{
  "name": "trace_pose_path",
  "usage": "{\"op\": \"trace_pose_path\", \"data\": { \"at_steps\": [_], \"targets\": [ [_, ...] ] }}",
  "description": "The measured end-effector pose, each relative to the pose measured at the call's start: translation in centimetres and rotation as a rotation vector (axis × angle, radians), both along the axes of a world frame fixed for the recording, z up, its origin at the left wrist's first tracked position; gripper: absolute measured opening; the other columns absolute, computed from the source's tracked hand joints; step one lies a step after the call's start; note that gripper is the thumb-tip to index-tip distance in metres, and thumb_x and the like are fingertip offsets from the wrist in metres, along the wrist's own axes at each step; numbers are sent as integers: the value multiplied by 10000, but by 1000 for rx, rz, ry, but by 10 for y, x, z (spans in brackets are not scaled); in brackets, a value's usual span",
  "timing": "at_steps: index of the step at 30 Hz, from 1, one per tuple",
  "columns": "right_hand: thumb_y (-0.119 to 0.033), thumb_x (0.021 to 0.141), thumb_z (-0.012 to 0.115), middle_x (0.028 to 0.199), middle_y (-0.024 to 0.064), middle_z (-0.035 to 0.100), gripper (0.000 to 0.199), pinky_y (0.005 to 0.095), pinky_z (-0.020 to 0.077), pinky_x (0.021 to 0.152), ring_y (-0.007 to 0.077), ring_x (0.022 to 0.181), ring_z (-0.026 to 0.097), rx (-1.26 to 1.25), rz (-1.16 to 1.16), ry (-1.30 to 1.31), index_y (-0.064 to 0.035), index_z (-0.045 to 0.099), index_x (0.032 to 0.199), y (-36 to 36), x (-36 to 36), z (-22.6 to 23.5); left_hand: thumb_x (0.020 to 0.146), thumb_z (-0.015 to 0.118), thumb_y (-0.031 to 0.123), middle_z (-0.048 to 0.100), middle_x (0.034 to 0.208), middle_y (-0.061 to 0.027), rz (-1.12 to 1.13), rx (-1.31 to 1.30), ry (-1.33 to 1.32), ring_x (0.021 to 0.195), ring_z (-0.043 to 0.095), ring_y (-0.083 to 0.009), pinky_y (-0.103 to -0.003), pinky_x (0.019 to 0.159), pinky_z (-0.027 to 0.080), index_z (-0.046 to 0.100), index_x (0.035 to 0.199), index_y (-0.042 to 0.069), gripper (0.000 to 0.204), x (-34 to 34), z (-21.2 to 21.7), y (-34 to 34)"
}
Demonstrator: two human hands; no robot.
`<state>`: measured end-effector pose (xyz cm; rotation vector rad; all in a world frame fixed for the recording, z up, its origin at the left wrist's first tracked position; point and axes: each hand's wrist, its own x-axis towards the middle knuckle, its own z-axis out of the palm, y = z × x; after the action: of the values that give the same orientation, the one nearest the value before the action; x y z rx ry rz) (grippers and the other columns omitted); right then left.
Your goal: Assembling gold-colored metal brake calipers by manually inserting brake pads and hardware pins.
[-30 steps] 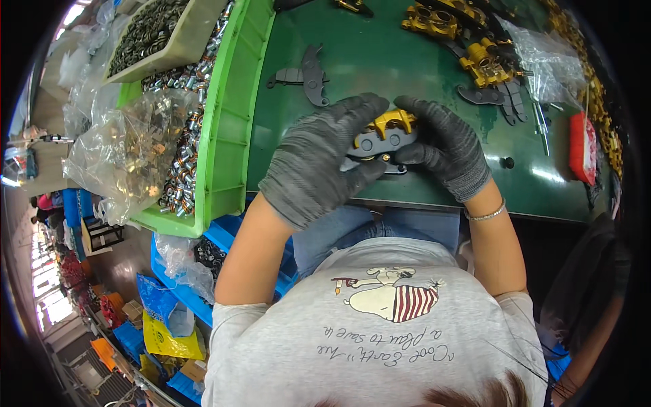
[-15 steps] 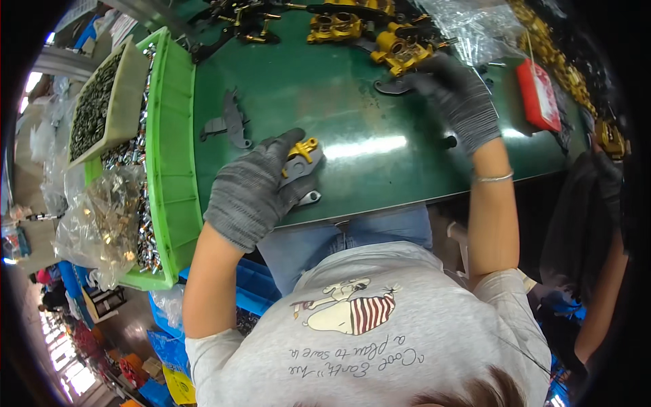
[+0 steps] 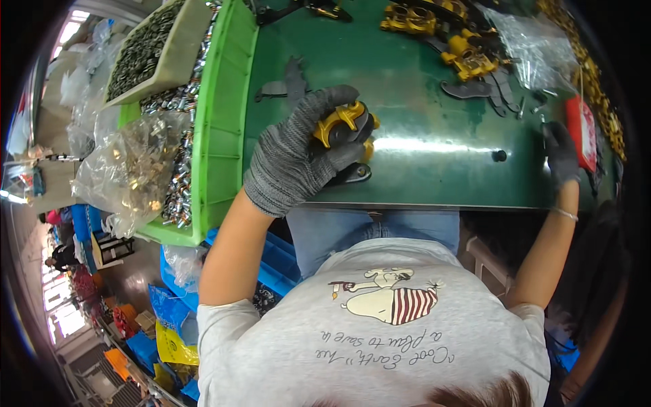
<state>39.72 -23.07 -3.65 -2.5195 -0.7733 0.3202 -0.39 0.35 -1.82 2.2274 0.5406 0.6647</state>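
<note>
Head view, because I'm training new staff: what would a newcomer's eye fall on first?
A green bin of small metal parts stands at the left. Near the middle, the gloved left grip holds a gold part. A red container sits far right, beside the gloved right grip.

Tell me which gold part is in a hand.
The gold part in the gloved left hand; the gold parts beside the clear plastic lie untouched farther across the green table.

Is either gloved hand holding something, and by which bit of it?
The left hand holds a gold-and-dark part by its left side, fingers over the far edge, thumb along the near edge. Whether the right hand holds anything, I can't tell.
</note>
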Motion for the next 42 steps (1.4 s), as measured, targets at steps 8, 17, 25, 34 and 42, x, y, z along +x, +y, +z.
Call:
{"op": "trace_pose_path", "data": {
  "at_steps": [8, 17, 25, 34, 42],
  "targets": [
    [-306, 811, 699, 851, 66, 635, 484, 191, 449, 528, 90, 650, 569, 769, 422, 814, -35, 530, 1175, 68, -160, 48, 748, 763, 180, 545, 1196, -99, 50, -643, -500, 1059, 576, -223, -363, 920, 477, 402, 1308, 69, 676, -2, -3, -20],
    [-47, 768, 720, 918, 144, 662, 361, 246, 520, 580, 169, 731, 634, 1180, 410, 762, -39, 522, 1068, 106, -230, 39, 802, 697, 301, 484, 1272, -177, 52, -996, -582, 1108, 546, -319, -437, 883, 508, 359, 1350, 77, 682, -1, -15, -35],
    [-28, 727, 753, 909, 146, 662, 291, 269, 530, 650, 185, 766, 637, 1146, 458, 600, -24, 585, 964, 97, -243, 27, 743, 766, 220, 535, 1210, -147, 136, -1013, -738, 1078, 567, -235, -372, 933, 467, 372, 1341, 41, 738, 5, -10, -47],
    [10, 676, 773, 856, 89, 660, 239, 295, 528, 721, 167, 781, 631, 982, 346, 835, -2, 616, 856, 99, -236, 33, 794, 724, 210, 579, 1144, -155, 90, -962, -679, 1058, 576, -220, -350, 917, 460, 353, 1352, 32, 693, 6, -4, -50],
    [23, 685, 768, 853, 65, 664, 224, 285, 532, 732, 157, 798, 635, 1124, 535, 794, -22, 664, 877, 110, -225, 18, 820, 695, 210, 593, 1116, -163, 157, -983, -682, 1039, 583, -213, -351, 920, 455, 337, 1360, 20, 676, 13, 6, -58]
  ]
}}
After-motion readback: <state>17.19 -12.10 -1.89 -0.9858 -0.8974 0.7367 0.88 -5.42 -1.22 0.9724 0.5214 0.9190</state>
